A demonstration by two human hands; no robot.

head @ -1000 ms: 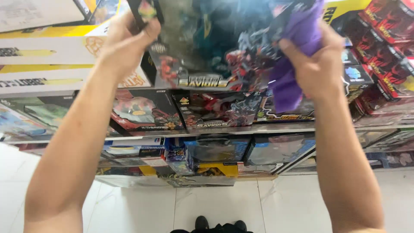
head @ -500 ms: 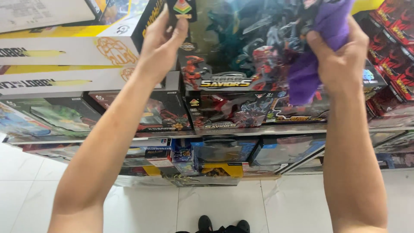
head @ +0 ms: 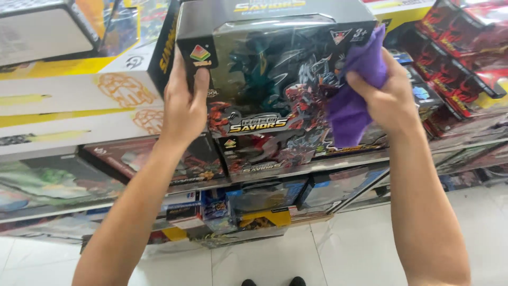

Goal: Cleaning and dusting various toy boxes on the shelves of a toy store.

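Head view, looking down past both raised forearms: against the frame half a second back, the big toy box (head: 275, 79) sits lower and closer in the picture, its grey top face now showing, and the left hand (head: 184, 108) has slid from the upper corner down onto the box's left front edge. That left grip is pressed flat, fingers together and pointing up along the dark corner panel, thumb tucked around the side. The right hand (head: 389, 100) has its grip bunched tight around a purple cloth (head: 352, 100), which it holds against the right part of the box's front window; the wrist is bent inward and the forearm rises steeply from the lower right. The box is glossy cardboard with a clear plastic window, robot figures in teal, red and grey behind it, held out in front of the shelf (head: 317, 167) stacked with similar boxes. The cloth looks soft and crumpled, hanging in folds below the fist. White and yellow cartons (head: 69, 106) lie to the left; pale floor tiles (head: 344, 249) shine below.
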